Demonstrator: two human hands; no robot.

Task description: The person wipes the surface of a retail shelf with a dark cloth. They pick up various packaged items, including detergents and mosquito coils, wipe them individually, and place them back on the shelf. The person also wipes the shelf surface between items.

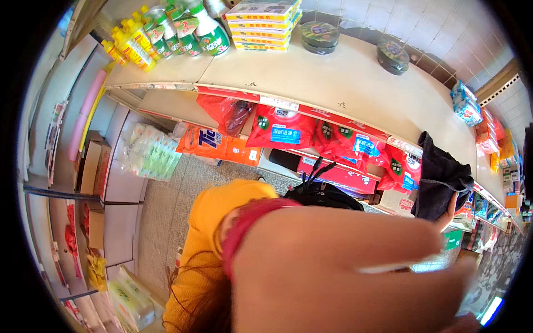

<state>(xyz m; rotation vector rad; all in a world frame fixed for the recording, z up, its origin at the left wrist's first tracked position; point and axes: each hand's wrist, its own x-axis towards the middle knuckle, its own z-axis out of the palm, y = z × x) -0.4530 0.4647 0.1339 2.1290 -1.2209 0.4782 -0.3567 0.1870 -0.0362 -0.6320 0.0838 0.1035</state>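
Dark cloth (pixel 442 175) is held at the R end of the scene by the right hand (pixel 448 213), draped at the front edge of the pale shelf (pixel 338 80); fingers are closed on its lower R part, but the grip is mostly hidden. The left hand (pixel 338 266) is seen v. near, blurred, w/ red wristband (pixel 252 222) & yellow sleeve (pixel 208 244); its digits are stretched out w/ a gap btwn, loosely open, & whether anything's touched by its underside can't be told. On the shelf's far L, yellow bottles (pixel 133 44), green-&-white spray bottles (pixel 205 33) & a stack of flat boxes (pixel 261 28) are lined up; two round dark tins (pixel 319 38) are set further R, blue packs (pixel 466 104) beyond. Below, red bags (pixel 280 127) are ranged along the lower tier, an orange bag (pixel 201 141) to their L. A black bag (pixel 322 195) is partly covered by the left hand.
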